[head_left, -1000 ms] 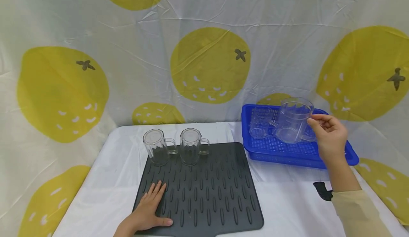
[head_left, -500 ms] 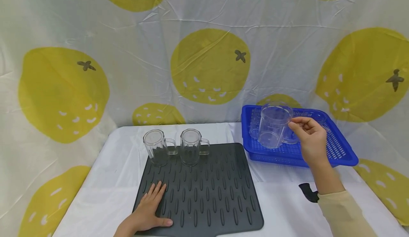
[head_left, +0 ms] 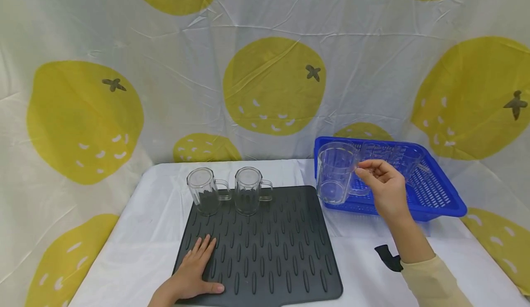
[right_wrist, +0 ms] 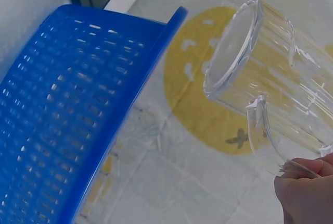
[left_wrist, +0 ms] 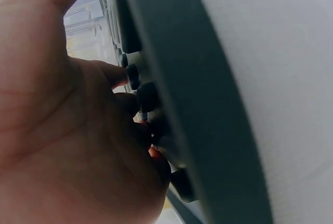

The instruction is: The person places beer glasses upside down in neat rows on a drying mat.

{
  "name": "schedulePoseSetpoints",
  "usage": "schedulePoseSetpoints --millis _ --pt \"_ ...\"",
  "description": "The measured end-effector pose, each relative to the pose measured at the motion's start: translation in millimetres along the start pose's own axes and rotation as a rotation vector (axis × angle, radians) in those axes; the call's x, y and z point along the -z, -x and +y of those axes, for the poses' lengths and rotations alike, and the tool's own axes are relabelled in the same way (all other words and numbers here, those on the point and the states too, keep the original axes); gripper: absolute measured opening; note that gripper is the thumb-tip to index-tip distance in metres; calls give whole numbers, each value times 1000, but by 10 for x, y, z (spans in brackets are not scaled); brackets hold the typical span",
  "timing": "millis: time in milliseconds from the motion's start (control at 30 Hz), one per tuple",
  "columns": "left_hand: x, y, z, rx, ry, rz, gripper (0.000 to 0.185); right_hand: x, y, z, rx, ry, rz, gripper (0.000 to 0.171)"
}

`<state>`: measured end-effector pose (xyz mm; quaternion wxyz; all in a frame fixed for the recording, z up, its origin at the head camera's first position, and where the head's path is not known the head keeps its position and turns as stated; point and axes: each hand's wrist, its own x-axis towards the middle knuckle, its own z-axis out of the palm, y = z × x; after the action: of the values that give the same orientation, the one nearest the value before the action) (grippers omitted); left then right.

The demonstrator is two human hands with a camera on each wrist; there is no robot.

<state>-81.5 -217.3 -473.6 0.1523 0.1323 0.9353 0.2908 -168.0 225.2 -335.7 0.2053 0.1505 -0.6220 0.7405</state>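
Observation:
My right hand (head_left: 388, 189) pinches the handle of a clear glass mug (head_left: 334, 173), held in the air over the left front of the blue basket. Close up in the right wrist view, thumb and fingers grip the handle of the tilted-looking mug (right_wrist: 278, 62). Flat on the left front of a dark grey ridged mat (head_left: 290, 261) lies my left hand (head_left: 192, 268), fingers spread. The left wrist view shows that palm (left_wrist: 67, 125) against the mat's edge (left_wrist: 187, 99). Two glass mugs, a left one (head_left: 204, 194) and a right one (head_left: 247, 194), stand along the mat's far edge, handles pointing right.
The blue perforated basket (head_left: 451, 201) stands at the back right, with faint clear glassware (head_left: 407, 162) inside. White cloth (head_left: 136, 233) covers the table. Behind it hangs a curtain (head_left: 174, 95) printed with yellow fruit. A black strap (head_left: 388, 257) hangs beside my right wrist.
My right hand has carried the glass mug leftward and slightly nearer, from over the basket's middle to its left front. The left hand and the two mugs on the mat have stayed put.

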Motion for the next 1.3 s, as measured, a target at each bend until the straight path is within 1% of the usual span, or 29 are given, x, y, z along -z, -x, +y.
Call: schedulePoseSetpoints --millis 167,367,500,833,933,1133,1300 --pt "3 7 -2 -5 1 4 118 -87 17 13 -2 -22 -7 15" --pt "8 7 3 -10 3 3 119 -182 60 47 -13 -91 -45 22" --pt "8 7 1 -9 -4 3 119 -253 92 73 -24 -114 -70 22" --pt "-9 -10 -4 -7 23 16 120 -406 132 158 -29 -179 -110 26" --pt "-6 0 -8 -9 15 14 120 -456 149 175 -37 -195 -118 24" --pt "1 -5 -17 -1 13 7 121 -560 193 236 -52 -237 -148 12" --pt "-2 -22 8 -2 19 9 120 -638 212 270 -58 -248 -179 16"
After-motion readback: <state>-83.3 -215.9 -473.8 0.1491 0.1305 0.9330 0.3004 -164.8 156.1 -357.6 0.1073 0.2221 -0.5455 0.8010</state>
